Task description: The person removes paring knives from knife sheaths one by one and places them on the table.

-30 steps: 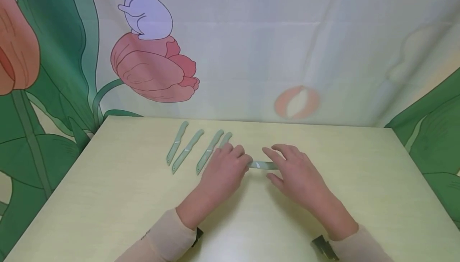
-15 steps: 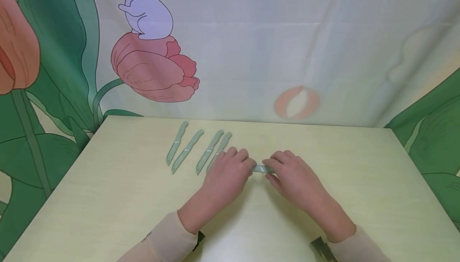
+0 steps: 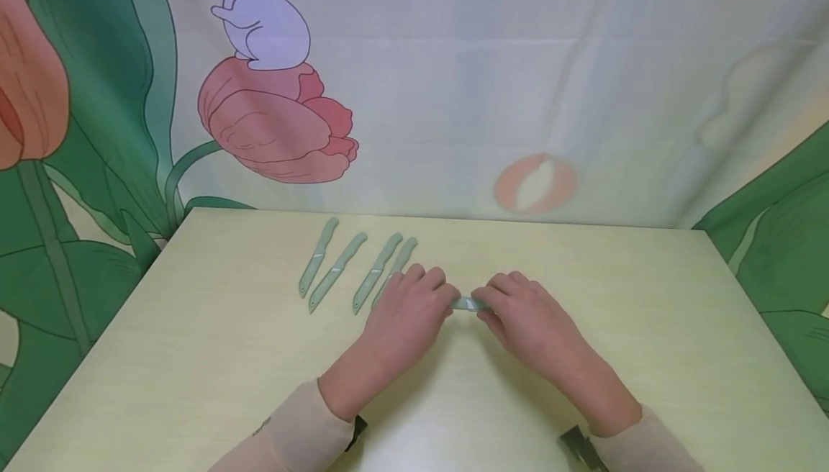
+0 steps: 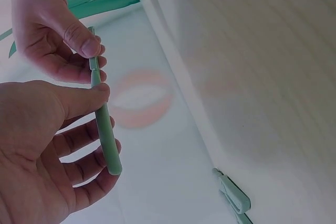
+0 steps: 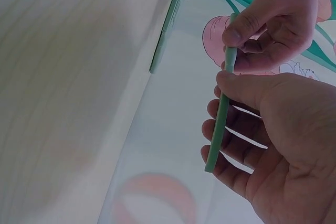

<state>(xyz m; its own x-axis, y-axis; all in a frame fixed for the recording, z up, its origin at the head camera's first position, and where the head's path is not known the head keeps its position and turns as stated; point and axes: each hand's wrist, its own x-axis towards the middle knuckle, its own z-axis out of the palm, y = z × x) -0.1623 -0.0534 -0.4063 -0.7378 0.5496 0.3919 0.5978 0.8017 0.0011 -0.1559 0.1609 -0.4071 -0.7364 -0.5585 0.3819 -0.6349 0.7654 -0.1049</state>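
A light green paring knife point(image 3: 468, 303) in a matching sheath lies crosswise between my hands, above the table. My left hand point(image 3: 409, 317) grips it by the rounded handle point(image 4: 109, 145), thumb on one side and fingers on the other. The flat sheathed end point(image 5: 217, 140) is pinched by my right hand point(image 3: 534, 324), its thumb near the middle. In the head view only a short middle stretch shows; the fingers cover both ends. The blade is not visible. Both thumbs sit close together along the knife in the wrist views.
Several similar green knives lie slanted on the pale table point(image 3: 214, 357), left of my hands: a leftmost knife point(image 3: 318, 260), another knife point(image 3: 337, 274), and a third knife point(image 3: 377, 275). One more knife point(image 3: 404, 255) is partly behind my left hand. A printed curtain point(image 3: 427, 98) hangs behind.
My right hand's fingers, spread around the knife's right end a second ago, have closed on it. Both hands came slightly nearer the front, then stayed almost still over the last half second.
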